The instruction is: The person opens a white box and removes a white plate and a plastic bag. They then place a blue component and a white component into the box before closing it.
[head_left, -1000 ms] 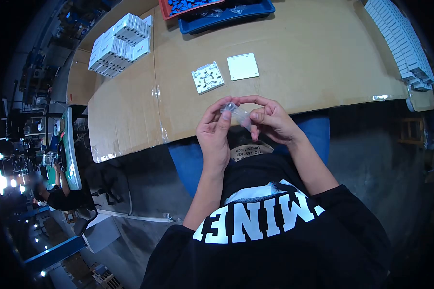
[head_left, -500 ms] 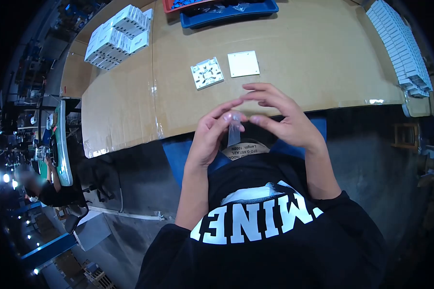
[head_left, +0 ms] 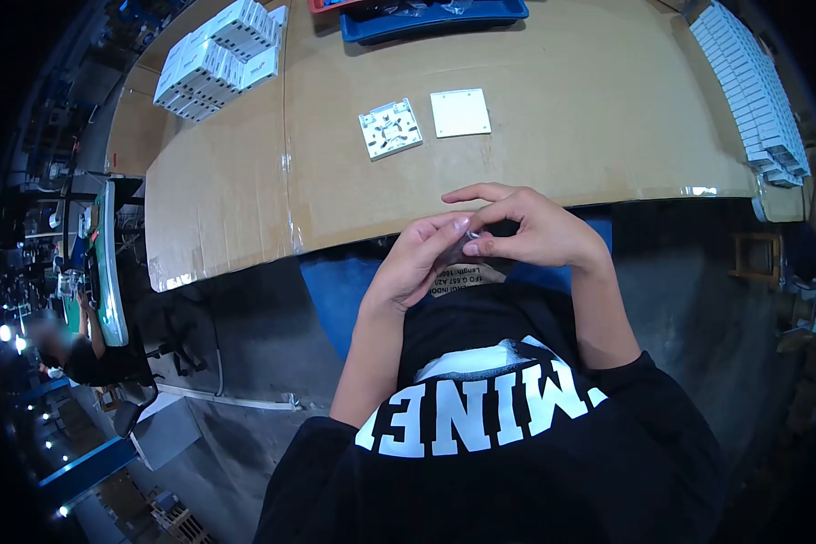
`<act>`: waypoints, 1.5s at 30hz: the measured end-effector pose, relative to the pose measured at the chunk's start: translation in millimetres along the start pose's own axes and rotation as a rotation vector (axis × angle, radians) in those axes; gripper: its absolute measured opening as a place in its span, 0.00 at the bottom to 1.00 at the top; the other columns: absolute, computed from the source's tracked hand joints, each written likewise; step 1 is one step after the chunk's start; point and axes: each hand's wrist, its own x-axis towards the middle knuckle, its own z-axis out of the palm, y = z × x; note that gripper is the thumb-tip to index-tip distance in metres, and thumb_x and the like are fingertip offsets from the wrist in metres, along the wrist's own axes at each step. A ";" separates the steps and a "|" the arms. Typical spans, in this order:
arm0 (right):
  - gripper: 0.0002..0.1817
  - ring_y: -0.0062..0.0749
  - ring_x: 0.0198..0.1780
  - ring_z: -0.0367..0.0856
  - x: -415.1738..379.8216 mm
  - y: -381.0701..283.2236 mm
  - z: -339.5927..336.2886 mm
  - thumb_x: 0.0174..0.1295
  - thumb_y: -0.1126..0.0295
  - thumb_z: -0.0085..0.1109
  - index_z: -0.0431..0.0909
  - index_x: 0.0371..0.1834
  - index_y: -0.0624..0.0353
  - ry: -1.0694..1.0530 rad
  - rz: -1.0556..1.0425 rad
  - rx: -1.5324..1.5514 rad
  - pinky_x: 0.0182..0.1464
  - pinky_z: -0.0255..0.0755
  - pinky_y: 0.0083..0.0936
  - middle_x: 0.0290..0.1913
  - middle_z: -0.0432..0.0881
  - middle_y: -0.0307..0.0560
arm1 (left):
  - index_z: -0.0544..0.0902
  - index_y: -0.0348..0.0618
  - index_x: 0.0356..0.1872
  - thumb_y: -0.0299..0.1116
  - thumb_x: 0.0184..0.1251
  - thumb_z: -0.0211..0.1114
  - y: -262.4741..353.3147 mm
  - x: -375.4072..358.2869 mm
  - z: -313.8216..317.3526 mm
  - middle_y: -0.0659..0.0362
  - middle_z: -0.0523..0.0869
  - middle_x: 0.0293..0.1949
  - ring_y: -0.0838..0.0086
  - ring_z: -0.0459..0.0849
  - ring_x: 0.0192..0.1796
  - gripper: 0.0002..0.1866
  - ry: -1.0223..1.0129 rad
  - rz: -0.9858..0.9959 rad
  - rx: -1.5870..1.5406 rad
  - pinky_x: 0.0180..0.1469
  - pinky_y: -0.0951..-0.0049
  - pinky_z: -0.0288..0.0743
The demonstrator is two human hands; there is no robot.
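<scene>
My left hand (head_left: 419,257) is closed, thumb and index finger pinching a small clear plastic bag (head_left: 472,236). Most of the bag is hidden by fingers. From the other side, my right hand (head_left: 544,231) meets it with thumb and index finger closed at the same spot, its other fingers curved above. Both hands are just off the table's front edge. Beyond them on the cardboard lie an open white plastic case (head_left: 391,130), with its moulded inside showing, and a flat white cover (head_left: 461,113) beside it.
Stacked white boxes (head_left: 213,68) stand at the back left, and a long row of them (head_left: 752,91) lines the right side. A blue tray (head_left: 435,23) sits at the back of the cardboard-covered table (head_left: 218,190). Another person (head_left: 82,349) sits at far left.
My right hand's thumb and index finger have come together at the bag, where they were apart before. Less of the bag shows now. The case and cover stay on the table.
</scene>
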 end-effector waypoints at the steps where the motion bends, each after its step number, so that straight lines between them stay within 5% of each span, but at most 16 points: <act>1: 0.11 0.44 0.67 0.82 0.3 2.1 0.0 0.65 0.68 0.73 0.91 0.47 0.61 -0.046 -0.004 0.026 0.69 0.73 0.39 0.70 0.80 0.56 | 0.82 0.31 0.63 0.41 0.83 0.62 -3.5 1.2 -2.1 0.55 0.91 0.46 0.75 0.90 0.49 0.22 0.003 0.001 -0.005 0.55 0.74 0.84; 15: 0.14 0.38 0.64 0.83 0.2 10.4 -0.9 0.69 0.75 0.67 0.90 0.55 0.62 0.019 0.070 0.191 0.68 0.75 0.34 0.67 0.83 0.51 | 0.83 0.34 0.59 0.48 0.84 0.59 -9.9 6.5 -11.4 0.56 0.90 0.47 0.71 0.90 0.47 0.24 0.045 0.030 -0.014 0.54 0.71 0.84; 26: 0.14 0.35 0.64 0.82 2.0 19.4 12.5 0.70 0.77 0.65 0.88 0.57 0.65 -0.006 0.099 0.217 0.67 0.74 0.31 0.65 0.83 0.50 | 0.85 0.34 0.61 0.43 0.84 0.60 -23.1 8.2 -14.3 0.56 0.91 0.50 0.76 0.89 0.50 0.21 0.171 0.074 0.029 0.55 0.75 0.83; 36: 0.13 0.37 0.61 0.84 3.3 25.0 13.2 0.69 0.76 0.64 0.88 0.54 0.66 -0.023 0.085 0.175 0.66 0.75 0.29 0.63 0.85 0.51 | 0.84 0.34 0.61 0.42 0.84 0.61 -26.9 9.7 -15.9 0.57 0.90 0.52 0.79 0.87 0.52 0.21 0.157 0.194 0.277 0.57 0.77 0.80; 45: 0.11 0.37 0.63 0.82 3.0 27.7 10.5 0.71 0.71 0.65 0.89 0.49 0.68 -0.103 0.112 0.066 0.68 0.73 0.31 0.67 0.83 0.51 | 0.85 0.35 0.56 0.40 0.82 0.64 -41.1 18.8 -26.0 0.58 0.91 0.48 0.80 0.88 0.50 0.17 0.178 0.160 0.179 0.55 0.80 0.80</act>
